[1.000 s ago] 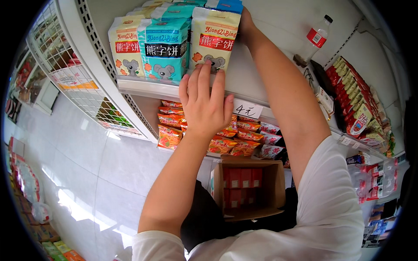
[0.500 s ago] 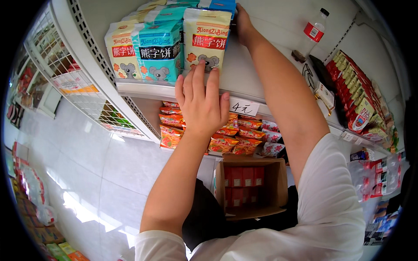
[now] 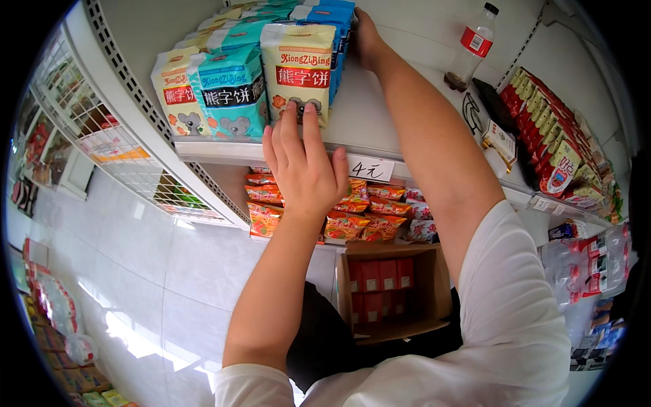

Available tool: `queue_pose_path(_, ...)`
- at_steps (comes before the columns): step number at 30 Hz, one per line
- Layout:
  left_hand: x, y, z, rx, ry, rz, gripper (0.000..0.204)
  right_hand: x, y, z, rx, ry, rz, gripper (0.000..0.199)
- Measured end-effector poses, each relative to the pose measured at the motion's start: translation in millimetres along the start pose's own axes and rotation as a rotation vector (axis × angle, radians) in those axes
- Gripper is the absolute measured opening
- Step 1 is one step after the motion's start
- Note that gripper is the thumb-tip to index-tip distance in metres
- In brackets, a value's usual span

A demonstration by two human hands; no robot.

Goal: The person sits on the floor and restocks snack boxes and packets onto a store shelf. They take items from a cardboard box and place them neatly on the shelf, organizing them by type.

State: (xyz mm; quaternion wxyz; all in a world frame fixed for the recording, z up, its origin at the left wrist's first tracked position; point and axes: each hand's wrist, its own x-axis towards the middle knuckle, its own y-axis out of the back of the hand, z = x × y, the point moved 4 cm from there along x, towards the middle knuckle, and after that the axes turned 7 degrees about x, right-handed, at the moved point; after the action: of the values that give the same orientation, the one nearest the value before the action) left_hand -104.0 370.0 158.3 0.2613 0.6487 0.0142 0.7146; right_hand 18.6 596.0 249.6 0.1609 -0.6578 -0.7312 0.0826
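Observation:
Upright snack bags stand in rows on the shelf. In front are a cream bag with a koala picture, a teal bag and another cream bag. Blue bags show behind the front cream bag. My left hand is open, its fingers stretched up against the lower front of that cream bag. Farther back, my right hand rests along the right side of the blue bags. Its fingers are mostly hidden behind them.
An open carton with red packs stands below. Orange snack packets fill the lower shelf. To the right are a nearly finished drink bottle, glasses and a row of red packets. A white mesh rack stands left.
The view has shifted, so the bags sit lower and more to the left, with more of the blue ones showing. Both hands keep about the same places against the bags.

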Motion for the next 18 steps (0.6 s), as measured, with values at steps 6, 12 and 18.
queue_pose_path(6,3.3,1.6,5.0,-0.036,0.025,0.039,0.070,-3.7,32.2,-15.9,-0.284,-0.041,-0.040,0.088)
queue_pose_path(12,9.4,4.0,8.3,-0.077,0.044,0.062,0.070,-42.4,84.4,-42.8,-0.308,-0.139,0.171,0.090)
queue_pose_path(18,10.9,7.2,5.3,-0.127,0.049,0.056,0.070,-88.1,121.6,-58.4,-0.426,-0.136,0.128,0.088)
